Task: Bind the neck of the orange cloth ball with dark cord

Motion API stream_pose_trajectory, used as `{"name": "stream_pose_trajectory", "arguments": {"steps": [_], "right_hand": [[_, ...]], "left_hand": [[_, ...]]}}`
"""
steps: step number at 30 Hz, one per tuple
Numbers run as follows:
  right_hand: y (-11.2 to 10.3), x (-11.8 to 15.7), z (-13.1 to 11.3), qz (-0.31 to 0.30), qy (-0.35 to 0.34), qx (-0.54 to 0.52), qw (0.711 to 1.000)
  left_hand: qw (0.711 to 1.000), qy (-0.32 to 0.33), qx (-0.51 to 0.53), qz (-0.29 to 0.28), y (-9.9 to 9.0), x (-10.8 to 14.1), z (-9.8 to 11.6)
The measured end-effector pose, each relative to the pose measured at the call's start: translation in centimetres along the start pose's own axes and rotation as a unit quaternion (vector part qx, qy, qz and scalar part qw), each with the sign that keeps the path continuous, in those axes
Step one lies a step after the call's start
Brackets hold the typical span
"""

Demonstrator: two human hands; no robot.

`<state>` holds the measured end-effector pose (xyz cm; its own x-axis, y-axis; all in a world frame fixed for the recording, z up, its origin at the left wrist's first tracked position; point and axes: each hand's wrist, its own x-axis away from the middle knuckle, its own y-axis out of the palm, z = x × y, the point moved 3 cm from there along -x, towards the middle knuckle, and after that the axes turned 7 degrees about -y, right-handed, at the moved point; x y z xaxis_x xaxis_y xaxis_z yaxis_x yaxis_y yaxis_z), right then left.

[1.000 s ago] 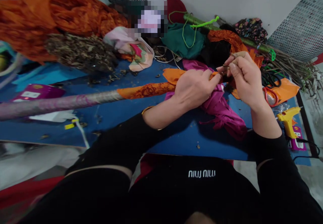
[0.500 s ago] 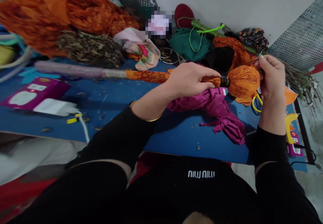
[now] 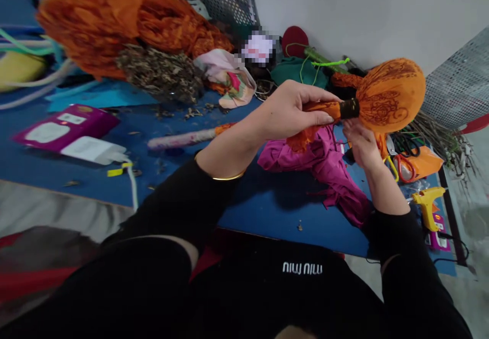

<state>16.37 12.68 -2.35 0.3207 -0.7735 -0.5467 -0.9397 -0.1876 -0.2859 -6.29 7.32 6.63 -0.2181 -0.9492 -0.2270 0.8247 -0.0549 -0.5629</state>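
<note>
An orange cloth-covered stick (image 3: 324,109) with a black band at its neck is gripped by my left hand (image 3: 296,106), thumb below and fingers above. Its rounded, patterned orange head (image 3: 393,94) is raised at the right. My right hand (image 3: 361,138) is just under the black band, fingers bent; whether it holds anything is hidden. The stick's pale wrapped end (image 3: 181,139) shows left of my left forearm. Magenta cloth (image 3: 317,163) lies on the table beneath my hands.
On the blue table (image 3: 260,201) are a purple box (image 3: 64,128), dried plant matter (image 3: 158,74), heaped orange fabric (image 3: 133,18), a yellow glue gun (image 3: 430,204) and red-handled scissors (image 3: 405,168). Twigs (image 3: 445,135) stick out at the right edge.
The orange head has tilted up and turned, showing more of its printed side. My right hand has moved from the head's far side to below the neck. The view has shifted somewhat.
</note>
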Motion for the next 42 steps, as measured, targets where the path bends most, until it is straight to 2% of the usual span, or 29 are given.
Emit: {"name": "stream_pose_trajectory", "arguments": {"steps": [3,6,9,11,12,13,15,18,21,24,28,32,35,38,40,42], "right_hand": [[1.9,0.4,-2.5,-0.027,-0.027,0.0,0.999],[2.2,1.2,-5.8,0.003,-0.062,0.105,0.992],[2.0,2.1,-8.8,0.082,-0.191,0.19,0.96],[2.2,2.3,-9.5,0.075,-0.265,0.159,0.948],[2.4,2.2,-9.4,0.053,-0.275,0.124,0.952],[2.4,2.1,-9.1,0.033,-0.267,0.083,0.96],[2.4,1.8,-8.3,0.021,-0.197,0.007,0.98],[2.0,1.7,-7.6,0.082,-0.065,-0.048,0.993],[2.1,1.9,-8.4,0.126,-0.015,-0.075,0.989],[2.5,2.4,-9.6,0.142,-0.006,-0.11,0.984],[2.9,3.2,-10.1,0.164,-0.002,-0.123,0.979],[3.0,3.2,-9.8,0.132,0.001,-0.097,0.986],[2.3,2.5,-10.3,0.073,-0.057,-0.02,0.996],[1.0,1.7,-11.2,0.051,-0.158,0.105,0.981],[0.1,1.2,-11.3,0.052,-0.175,0.162,0.97],[-0.6,0.9,-10.9,0.052,-0.163,0.169,0.971]], "left_hand": [[1.0,0.009,0.02,-0.003,0.4,-0.3,-0.2],[0.999,0.018,0.05,-0.004,0.8,-0.7,-0.7],[0.996,0.023,0.082,0.003,1.0,-1.1,-1.2],[0.994,0.033,0.1,0.001,1.3,-1.2,-1.4],[0.994,0.036,0.103,-0.003,1.5,-1.2,-1.3],[0.994,0.036,0.098,-0.011,1.7,-1.2,-1.3],[0.997,0.025,0.067,-0.024,2.3,-1.1,-1.1],[1.0,-0.005,-0.014,-0.022,3.1,-0.8,-0.7],[0.994,-0.04,-0.102,0.007,3.7,-0.4,-0.3],[0.988,-0.048,-0.143,0.023,4.1,-0.1,-0.2],[0.988,-0.056,-0.144,0.006,4.5,-0.3,-0.4],[0.983,-0.068,-0.169,-0.012,4.7,-0.6,-0.6],[0.979,-0.058,-0.193,-0.01,4.6,-0.5,-0.5],[0.973,-0.049,-0.225,-0.014,4.6,-0.3,-0.5],[0.969,-0.044,-0.244,-0.02,4.7,-0.2,-0.5],[0.966,-0.042,-0.254,-0.026,4.8,-0.2,-0.5]]}}
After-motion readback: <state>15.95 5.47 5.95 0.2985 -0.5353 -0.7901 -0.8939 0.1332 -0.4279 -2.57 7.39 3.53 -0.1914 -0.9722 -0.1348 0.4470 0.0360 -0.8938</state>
